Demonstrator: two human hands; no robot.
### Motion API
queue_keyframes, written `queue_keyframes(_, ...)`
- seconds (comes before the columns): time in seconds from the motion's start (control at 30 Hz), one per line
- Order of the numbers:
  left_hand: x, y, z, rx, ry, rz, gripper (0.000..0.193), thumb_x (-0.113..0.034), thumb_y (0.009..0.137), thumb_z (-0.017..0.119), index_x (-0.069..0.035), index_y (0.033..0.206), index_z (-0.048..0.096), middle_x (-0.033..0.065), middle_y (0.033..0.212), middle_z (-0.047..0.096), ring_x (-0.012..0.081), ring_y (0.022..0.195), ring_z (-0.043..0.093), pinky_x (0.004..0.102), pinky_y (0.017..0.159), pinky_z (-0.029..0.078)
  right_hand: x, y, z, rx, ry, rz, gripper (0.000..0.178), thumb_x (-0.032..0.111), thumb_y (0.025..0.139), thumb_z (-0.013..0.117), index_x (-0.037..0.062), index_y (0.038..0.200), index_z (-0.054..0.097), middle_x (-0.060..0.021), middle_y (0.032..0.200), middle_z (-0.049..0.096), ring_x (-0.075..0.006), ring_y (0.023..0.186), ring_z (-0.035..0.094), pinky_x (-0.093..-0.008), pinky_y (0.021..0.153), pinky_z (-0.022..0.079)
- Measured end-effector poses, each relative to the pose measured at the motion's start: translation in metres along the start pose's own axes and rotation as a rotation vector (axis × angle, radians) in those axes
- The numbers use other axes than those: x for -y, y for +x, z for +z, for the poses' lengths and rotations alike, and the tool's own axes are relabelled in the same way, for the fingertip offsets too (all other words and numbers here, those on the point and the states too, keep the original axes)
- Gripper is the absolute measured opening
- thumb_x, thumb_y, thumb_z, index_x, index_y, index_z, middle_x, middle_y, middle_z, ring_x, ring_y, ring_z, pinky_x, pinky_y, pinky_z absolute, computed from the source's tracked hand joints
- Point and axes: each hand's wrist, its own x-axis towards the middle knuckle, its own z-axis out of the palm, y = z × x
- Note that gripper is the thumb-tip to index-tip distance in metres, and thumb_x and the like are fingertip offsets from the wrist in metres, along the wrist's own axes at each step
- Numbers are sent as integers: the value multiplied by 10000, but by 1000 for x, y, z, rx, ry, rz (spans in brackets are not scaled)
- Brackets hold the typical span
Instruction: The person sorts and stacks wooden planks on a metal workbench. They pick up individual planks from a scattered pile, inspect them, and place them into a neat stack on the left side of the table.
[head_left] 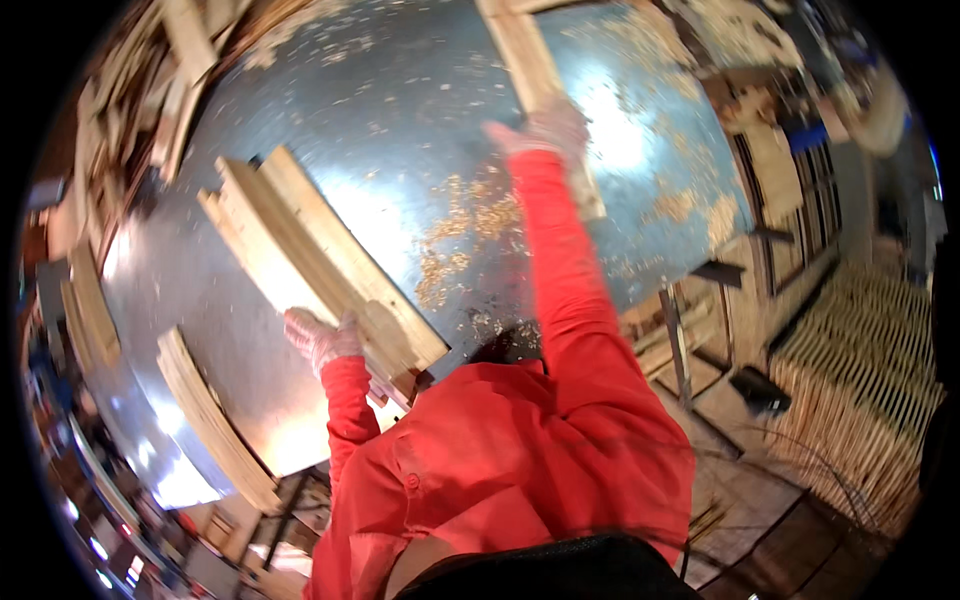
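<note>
My left hand (324, 340), in a thin clear glove, rests at the near left edge of several long pale wooden boards (300, 240) lying side by side on a metal table. Its fingers and thumb are apart. Farther off to the right, my gloved right hand (552, 132) lies over a single wooden board (525, 60), its thumb stretched out to the left. That hand is slightly blurred, and its fingertips are hard to make out. The board runs under it from the far edge toward a near end beside my sleeve.
Wood shavings (470, 225) litter the metal table (400, 80). A bundle of curved strips (215, 410) lies at its near left edge. Scrap wood (130, 120) is heaped at the far left. Stacked slats (850, 380) and a metal frame (680, 340) stand at right.
</note>
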Motion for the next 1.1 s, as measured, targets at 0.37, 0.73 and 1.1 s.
queue_keyframes(0.37, 32, -1, -44, 39, -452, -38, 1145, -280, 671, 778, -22, 1507, 39, 253, 1533, 168, 383, 1417, 211, 378, 1144, 262, -46, -67, 5, 1405, 1596, 432, 580, 385, 764, 746, 26, 1167, 532, -129, 982, 621, -256, 792, 637, -359, 667, 594)
queue_keyframes(0.73, 82, -48, -62, 65, -226, -91, 1206, -609, 674, 730, -40, 1508, 71, 302, 1515, 172, 449, 1397, 216, 487, 1124, 237, 81, -282, 90, 1224, 199, -763, 528, 421, 907, 537, 35, 1264, 493, -263, 1265, 515, -393, 1135, 517, -485, 867, 461)
queue_keyframes(1.1, 76, -54, -77, 50, -28, -77, 991, -419, 653, 748, -97, 1448, 250, 222, 1418, 345, 383, 1263, 415, 469, 1028, 361, 56, -262, 83, 766, 31, -149, 1078, 528, 754, 702, 76, 1508, 78, -225, 1534, 201, -388, 1374, 322, -455, 1092, 343)
